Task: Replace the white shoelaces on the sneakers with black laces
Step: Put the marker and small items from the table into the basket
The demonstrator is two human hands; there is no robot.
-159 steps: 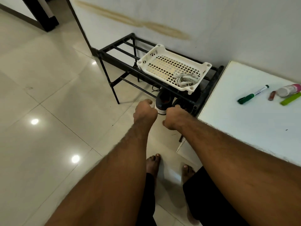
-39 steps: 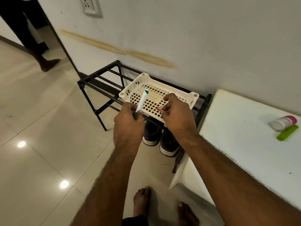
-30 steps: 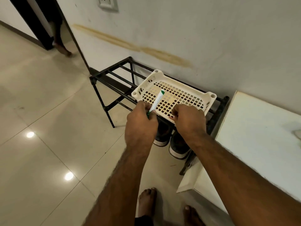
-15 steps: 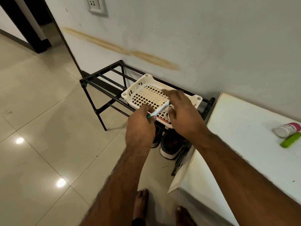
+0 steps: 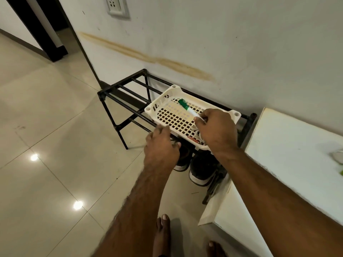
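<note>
Two black sneakers with white soles stand on the floor under a black metal rack. A white plastic basket sits on top of the rack. My right hand pinches the end of a white marker with a green cap and holds it low over the basket. A bundle of white laces lies in the basket, mostly hidden by that hand, beside a small red-brown item. My left hand hovers at the basket's front edge, fingers relaxed and holding nothing.
A white table stands against the rack's right side, with a blurred white item at its far right edge. My bare feet are on the glossy tiled floor. A wall runs behind the rack, a doorway at upper left.
The marker has gone from my left hand to my right hand, which now holds it over the basket. My left hand has dropped to the basket's front edge, holding nothing.
</note>
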